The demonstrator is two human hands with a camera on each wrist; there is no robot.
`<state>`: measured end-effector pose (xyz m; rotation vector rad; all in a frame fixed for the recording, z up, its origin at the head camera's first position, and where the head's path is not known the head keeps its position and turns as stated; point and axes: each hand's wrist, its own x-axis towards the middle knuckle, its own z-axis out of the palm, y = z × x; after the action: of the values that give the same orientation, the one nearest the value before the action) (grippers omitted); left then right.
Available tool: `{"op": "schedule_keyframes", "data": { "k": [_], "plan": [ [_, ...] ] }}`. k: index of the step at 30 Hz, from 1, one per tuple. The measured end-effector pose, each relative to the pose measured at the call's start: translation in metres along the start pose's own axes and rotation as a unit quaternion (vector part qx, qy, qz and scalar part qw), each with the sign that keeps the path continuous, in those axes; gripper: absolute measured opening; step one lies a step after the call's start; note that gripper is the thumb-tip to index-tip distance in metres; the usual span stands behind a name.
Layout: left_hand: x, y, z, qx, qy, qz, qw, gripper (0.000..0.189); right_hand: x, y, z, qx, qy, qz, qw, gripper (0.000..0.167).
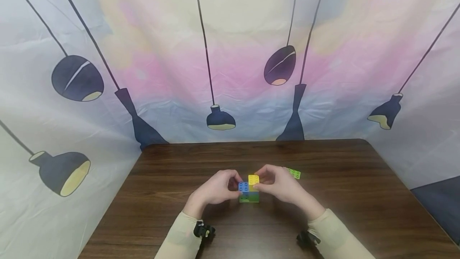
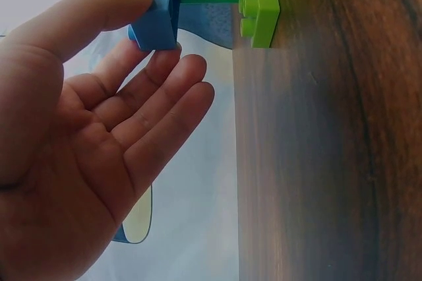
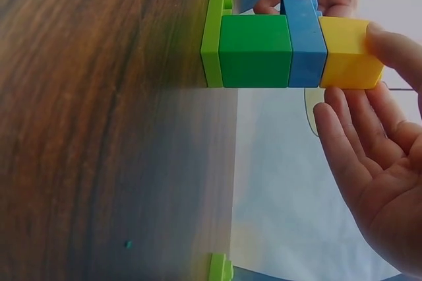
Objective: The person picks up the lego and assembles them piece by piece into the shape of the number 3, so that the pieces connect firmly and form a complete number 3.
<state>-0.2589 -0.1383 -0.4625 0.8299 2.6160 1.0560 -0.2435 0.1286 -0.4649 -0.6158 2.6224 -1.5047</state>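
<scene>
A small stack of toy building bricks stands on the table between both hands. At its bottom is a light green plate (image 3: 211, 43), and on that sits a dark green brick (image 3: 255, 51). A blue brick (image 2: 157, 14) lies across the green one and juts out on the left. On top of its right side is a yellow brick (image 3: 347, 53). My left hand (image 1: 217, 187) pinches the overhanging end of the blue brick between thumb and fingertips. My right hand (image 1: 280, 184) pinches the yellow brick the same way, its other fingers spread below.
Behind my right hand, a second light green plate (image 1: 294, 173) lies on the dark wooden table (image 1: 172, 163), partly hidden. A tiny green speck (image 3: 128, 245) is on the wood. A fabric backdrop (image 1: 244, 91) with painted lamps hangs at the table's far edge.
</scene>
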Motion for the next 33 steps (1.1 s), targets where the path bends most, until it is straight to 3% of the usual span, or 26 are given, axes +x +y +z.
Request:
{"op": "schedule_keyframes", "data": {
  "k": [33],
  "plan": [
    [0.0006,-0.0006,0.0005,-0.006,-0.003,-0.011,0.9999,0.025,-0.0001,0.0012,-0.0037,-0.011,-0.017,-0.012,0.9997,0.034]
  ]
}}
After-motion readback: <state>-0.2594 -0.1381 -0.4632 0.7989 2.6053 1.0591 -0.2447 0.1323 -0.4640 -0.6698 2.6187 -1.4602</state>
